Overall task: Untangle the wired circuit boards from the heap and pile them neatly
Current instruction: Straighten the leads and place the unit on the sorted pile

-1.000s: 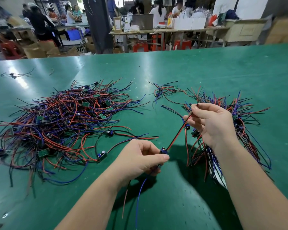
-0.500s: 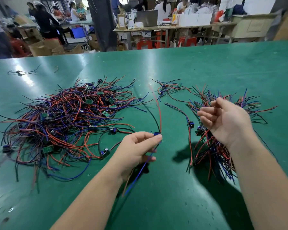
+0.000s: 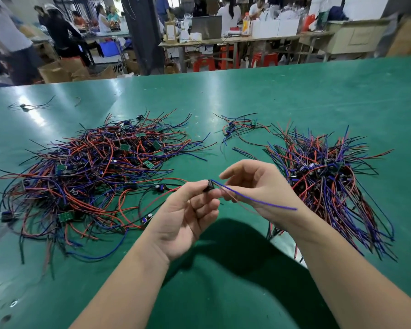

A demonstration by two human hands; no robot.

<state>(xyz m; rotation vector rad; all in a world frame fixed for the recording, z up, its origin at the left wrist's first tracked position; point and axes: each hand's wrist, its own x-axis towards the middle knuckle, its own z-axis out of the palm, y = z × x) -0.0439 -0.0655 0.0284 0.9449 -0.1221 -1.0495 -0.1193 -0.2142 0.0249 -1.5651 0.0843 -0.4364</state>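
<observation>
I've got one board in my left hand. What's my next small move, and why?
Probably sweep the right hand along the loose blue wire to straighten it. The left hand pinches the small dark circuit board, its wires splay sideways, and the sorted red-and-blue wire pile lies just right.

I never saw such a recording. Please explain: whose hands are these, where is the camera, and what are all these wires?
There is no machine: a person works with bare hands, and the camera sits on their head, looking forward and down. On the table, at the left, lies a tangled heap of small circuit boards with red, blue and black wires. At the right is a tidier pile of the same. A small cluster lies farther back, between them. The left hand pinches one board; its blue wire runs to the right. The right hand is beside it; whether it grips a wire, I cannot tell.
</observation>
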